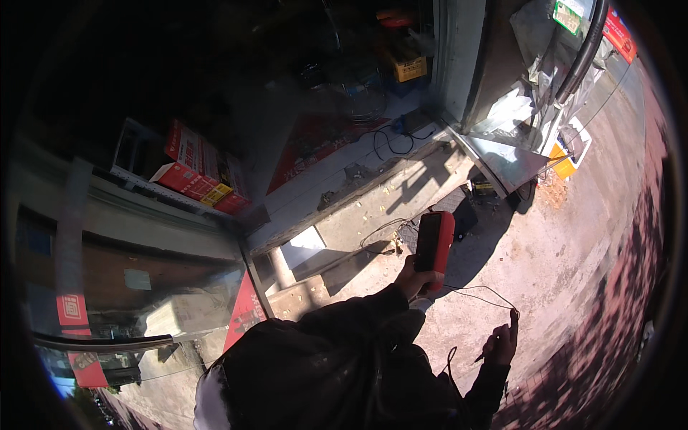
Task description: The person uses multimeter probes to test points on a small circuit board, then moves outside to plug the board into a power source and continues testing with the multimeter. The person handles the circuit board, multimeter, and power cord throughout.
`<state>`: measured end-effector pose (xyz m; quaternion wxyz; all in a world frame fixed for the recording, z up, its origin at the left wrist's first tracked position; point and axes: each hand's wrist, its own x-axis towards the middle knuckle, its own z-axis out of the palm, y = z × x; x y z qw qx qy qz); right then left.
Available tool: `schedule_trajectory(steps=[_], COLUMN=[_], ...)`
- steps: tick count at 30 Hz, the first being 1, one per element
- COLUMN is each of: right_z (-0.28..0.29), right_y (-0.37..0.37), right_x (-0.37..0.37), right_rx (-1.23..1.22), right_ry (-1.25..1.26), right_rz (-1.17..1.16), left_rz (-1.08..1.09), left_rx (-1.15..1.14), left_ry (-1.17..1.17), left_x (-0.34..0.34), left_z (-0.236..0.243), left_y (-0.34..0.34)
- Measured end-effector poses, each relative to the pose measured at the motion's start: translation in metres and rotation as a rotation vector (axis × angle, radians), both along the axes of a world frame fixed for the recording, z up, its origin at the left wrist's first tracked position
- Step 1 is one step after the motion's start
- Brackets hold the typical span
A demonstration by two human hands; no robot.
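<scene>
My left hand (414, 278) is closed round the lower part of a red multimeter (446, 244) with a dark front, held above the pavement. From its near end a thin dark test lead (481, 289) loops right to my right hand (502, 345). That hand is closed on a test probe (514, 319), which points up past the fingers. A second thin dark tip shows below the fingers, too small to make out. Another dark cable (451, 358) hangs by my right sleeve.
Ahead is a raised doorway step (387, 193) with loose cables. A dark box-like thing (466, 213) lies in shadow beyond the multimeter. Red cartons (193, 161) stand at left behind a glass door (193, 308). A white and yellow bucket (573, 154) and plastic bags (512, 111) stand at right.
</scene>
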<state>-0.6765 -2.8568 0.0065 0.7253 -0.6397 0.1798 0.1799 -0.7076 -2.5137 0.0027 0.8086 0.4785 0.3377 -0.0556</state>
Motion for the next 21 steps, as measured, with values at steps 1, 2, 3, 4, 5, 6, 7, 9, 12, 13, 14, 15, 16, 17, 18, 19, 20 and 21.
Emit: schedule_trajectory(steps=[1, 2, 3, 4, 5, 6, 7, 9, 12, 13, 14, 15, 16, 17, 18, 19, 20, 21], right_z=[0.012, 0.020, 0.026, 0.032, 0.038, 0.041, 0.043, 0.032, 0.010, 0.004, -0.003, -0.010, -0.015, -0.018, -0.021, -0.025, -0.026, -0.028], right_y=[-0.005, -0.003, 0.001, 0.003, 0.002, 0.002, 0.000, 0.006, 0.007, 0.003, 0.002, 0.001, -0.002, -0.009, -0.016, -0.024, -0.036, -0.047], right_x=[0.007, 0.015, 0.020, 0.026, 0.034, 0.041, 0.050, 0.061, 0.077, 0.082, 0.081, 0.081, 0.081, 0.084, 0.087, 0.090, 0.097, 0.106], right_rx=[0.064, 0.092, 0.099, 0.151, 0.161, 0.125, 0.086, 0.242, 0.383, 0.307, 0.241, 0.264, 0.280, 0.301, 0.293, 0.313, 0.301, 0.285], right_ry=[0.000, -0.001, 0.048, 0.047, 0.074, 0.117, 0.159, 0.194, 0.080, 0.072, 0.057, 0.077, 0.082, 0.083, 0.135, 0.151, 0.256, 0.362], right_rz=[0.065, 0.060, 0.078, 0.121, 0.130, 0.166, 0.296, 0.262, 0.532, 0.607, 0.571, 0.545, 0.540, 0.549, 0.550, 0.551, 0.624, 0.678], left_rz=[-0.005, -0.065, -0.107, -0.098, -0.117, -0.134, -0.206, -0.207, -0.145, -0.112, -0.081, -0.050, -0.024, -0.013, 0.055, 0.125, 0.217, 0.207], left_rx=[-0.035, 0.004, 0.063, 0.023, 0.035, 0.043, 0.041, 0.204, 0.441, 0.517, 0.590, 0.620, 0.647, 0.690, 0.438, 0.147, -0.031, -0.222], left_ry=[-0.075, -0.025, 0.001, -0.015, -0.108, -0.201, -0.220, -0.137, -0.160, -0.199, -0.234, -0.181, -0.128, -0.056, -0.138, -0.099, -0.107, 0.039], left_x=[0.009, 0.018, 0.022, 0.026, 0.031, 0.036, 0.040, 0.037, 0.031, 0.028, 0.025, 0.021, 0.014, 0.011, 0.011, 0.007, 0.002, 0.000], left_z=[-0.004, -0.003, 0.003, 0.011, 0.020, 0.028, 0.035, 0.043, 0.031, 0.021, 0.011, 0.000, -0.009, -0.018, -0.029, -0.037, -0.044, -0.052], left_y=[-0.017, -0.033, -0.046, -0.063, -0.076, -0.088, -0.097, -0.120, -0.161, -0.178, -0.193, -0.208, -0.220, -0.231, -0.238, -0.246, -0.254, -0.257])
